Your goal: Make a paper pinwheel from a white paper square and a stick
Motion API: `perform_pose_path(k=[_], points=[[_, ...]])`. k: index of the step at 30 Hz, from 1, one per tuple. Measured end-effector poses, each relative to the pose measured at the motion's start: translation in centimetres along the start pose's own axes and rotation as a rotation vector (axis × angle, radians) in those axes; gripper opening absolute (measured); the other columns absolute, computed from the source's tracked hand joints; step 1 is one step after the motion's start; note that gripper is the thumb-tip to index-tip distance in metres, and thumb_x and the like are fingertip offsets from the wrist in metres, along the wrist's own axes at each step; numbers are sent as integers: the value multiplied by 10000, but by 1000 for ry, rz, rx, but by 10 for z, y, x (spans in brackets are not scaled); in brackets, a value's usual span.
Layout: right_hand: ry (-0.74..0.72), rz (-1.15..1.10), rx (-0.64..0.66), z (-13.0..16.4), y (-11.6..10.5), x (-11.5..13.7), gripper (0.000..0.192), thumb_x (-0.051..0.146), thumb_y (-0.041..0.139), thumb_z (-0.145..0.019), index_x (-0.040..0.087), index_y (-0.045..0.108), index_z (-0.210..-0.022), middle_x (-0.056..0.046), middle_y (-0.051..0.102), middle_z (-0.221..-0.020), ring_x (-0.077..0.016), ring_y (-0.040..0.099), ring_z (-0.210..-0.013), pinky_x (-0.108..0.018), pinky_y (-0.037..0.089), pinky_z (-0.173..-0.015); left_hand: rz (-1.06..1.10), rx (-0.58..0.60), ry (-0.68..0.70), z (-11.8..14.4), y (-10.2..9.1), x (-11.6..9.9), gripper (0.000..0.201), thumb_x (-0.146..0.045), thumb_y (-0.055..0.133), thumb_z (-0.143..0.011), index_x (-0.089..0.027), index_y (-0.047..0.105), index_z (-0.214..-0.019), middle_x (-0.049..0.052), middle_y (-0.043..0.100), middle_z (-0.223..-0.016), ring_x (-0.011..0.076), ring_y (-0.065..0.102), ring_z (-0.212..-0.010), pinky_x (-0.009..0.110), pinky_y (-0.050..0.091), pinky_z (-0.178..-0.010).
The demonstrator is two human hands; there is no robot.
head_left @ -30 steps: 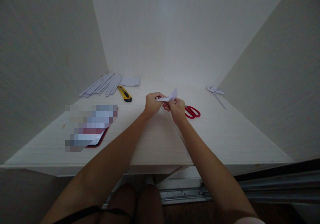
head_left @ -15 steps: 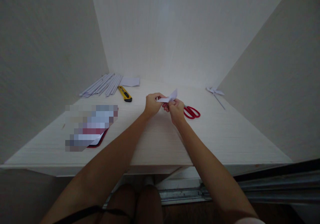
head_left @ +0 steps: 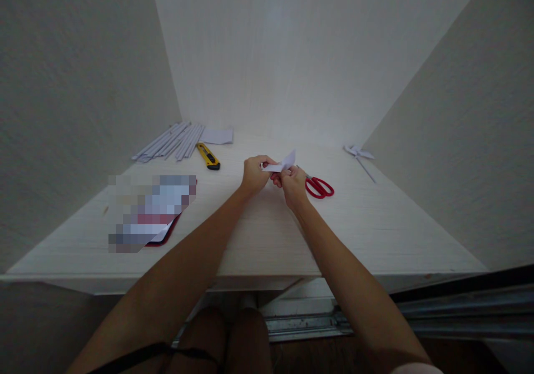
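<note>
Pinching folded paper (head_left: 282, 163), both hands

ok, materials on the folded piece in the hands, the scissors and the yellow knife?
Folded piece, pinched between left hand and right hand: thin white paper, matte, holding sharp creases. Scissors: glossy red handles, likely plastic; blades mostly hidden, probably metal. Utility knife: yellow body with black tip, looks like plastic. Tabletop: pale wood-grain, perhaps laminate.

Scissors (head_left: 319, 187) rt of hands, on desk (head_left: 267, 235)
</note>
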State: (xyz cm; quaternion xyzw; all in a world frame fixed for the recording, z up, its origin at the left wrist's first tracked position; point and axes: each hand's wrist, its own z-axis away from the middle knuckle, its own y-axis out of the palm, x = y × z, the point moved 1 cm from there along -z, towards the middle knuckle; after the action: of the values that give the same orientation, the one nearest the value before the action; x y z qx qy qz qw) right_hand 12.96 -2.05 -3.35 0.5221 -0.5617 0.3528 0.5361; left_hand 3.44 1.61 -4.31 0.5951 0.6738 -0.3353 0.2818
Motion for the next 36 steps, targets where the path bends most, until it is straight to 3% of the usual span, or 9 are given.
perform_pose_path(k=[8, 20, 36], points=[[6, -11, 9, -3, -2, -5, 189, -1, 399, -624, 137, 491, -534, 32, 506, -417, -43, 391, -348, -177, 266, -367, -41, -21, -20, 0, -1, -7, 149, -17, 609, -539, -137, 677, -595, -19, 592, -502, 79, 466, -499, 209, 350, -516], [17, -82, 32, -5, -2, -12, 85, 76, 452, -628, 143, 497, -601, 39, 512, -446, -45, 411, -371, -173, 262, -374, -74, -16, 18, 1, 0, -2, 126, -56, 587, -558, -150, 662, -599, -11, 605, -555, 96, 500, -541, 218, 394, -548], [-11, -13, 102, -8, -5, -11, 138, 89, 473, -638, 156, 457, -519, 50, 454, -415, -39, 336, -361, -184, 226, -383, -95, 2, 25, 1, -3, -4, 67, -102, 617, -571, -158, 651, -585, -2, 618, -564, 99, 505, -535, 218, 385, -534]])
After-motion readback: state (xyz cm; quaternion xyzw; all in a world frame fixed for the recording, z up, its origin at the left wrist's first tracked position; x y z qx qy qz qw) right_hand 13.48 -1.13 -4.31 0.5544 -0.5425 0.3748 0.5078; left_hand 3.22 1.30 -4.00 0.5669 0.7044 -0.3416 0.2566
